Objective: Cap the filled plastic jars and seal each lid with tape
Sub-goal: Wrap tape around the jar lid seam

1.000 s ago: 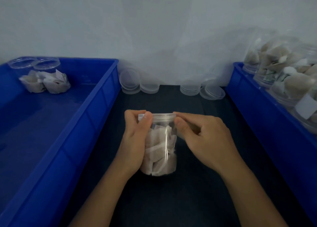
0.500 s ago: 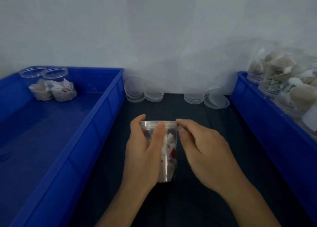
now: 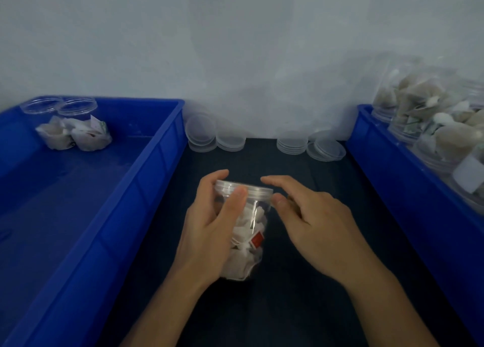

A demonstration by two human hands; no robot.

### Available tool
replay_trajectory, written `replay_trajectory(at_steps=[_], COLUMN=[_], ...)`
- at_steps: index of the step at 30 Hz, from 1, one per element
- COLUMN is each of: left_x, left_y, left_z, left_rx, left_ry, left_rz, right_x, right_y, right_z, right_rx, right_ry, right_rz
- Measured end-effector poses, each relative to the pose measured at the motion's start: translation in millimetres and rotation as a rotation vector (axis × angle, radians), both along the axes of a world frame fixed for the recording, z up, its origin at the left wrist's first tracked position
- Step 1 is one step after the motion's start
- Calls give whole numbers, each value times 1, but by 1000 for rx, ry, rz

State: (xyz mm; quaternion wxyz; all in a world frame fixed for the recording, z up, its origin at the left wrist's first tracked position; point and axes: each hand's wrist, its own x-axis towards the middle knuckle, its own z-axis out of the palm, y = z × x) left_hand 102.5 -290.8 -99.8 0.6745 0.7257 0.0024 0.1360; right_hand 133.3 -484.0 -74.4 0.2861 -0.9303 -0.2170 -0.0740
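A clear plastic jar (image 3: 251, 231) filled with white tea bags stands on the dark table, with a clear lid (image 3: 258, 191) on top. My left hand (image 3: 212, 228) grips the jar from the left, thumb across the front near the lid and fingers round the back. My right hand (image 3: 311, 215) hovers just right of the lid, fingers loosely extended, thumb tip near the lid's edge, holding nothing. I cannot make out any tape.
A blue bin (image 3: 136, 189) on the left holds two capped jars (image 3: 76, 126) at its far corner. A blue bin (image 3: 392, 168) on the right holds several filled jars (image 3: 429, 116). Stacks of spare clear lids (image 3: 209, 134) (image 3: 309, 143) lie along the wall.
The jar was turned, so a red tag now faces me. My right hand let go of the lid's edge and opened. The view tilted downward.
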Motion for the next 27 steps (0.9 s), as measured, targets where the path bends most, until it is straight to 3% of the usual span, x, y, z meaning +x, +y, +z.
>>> replay_trajectory(at_steps=[6, 13, 18, 22, 27], left_x=[2, 0, -2, 3, 0], left_y=[4, 1, -13, -5, 2], left_z=[-1, 4, 2, 4, 6], left_rx=[-34, 313, 451, 311, 203], left_ry=[6, -53, 78, 80, 44], left_rz=[-85, 282, 293, 225, 147], right_x=[0, -4, -11, -8, -1], right_y=[0, 9, 22, 14, 5], right_z=[0, 0, -2, 0, 0], right_rx=[36, 35, 42, 190, 65], right_ry=[103, -10, -63, 91, 27], right_rz=[64, -25, -15, 50, -7])
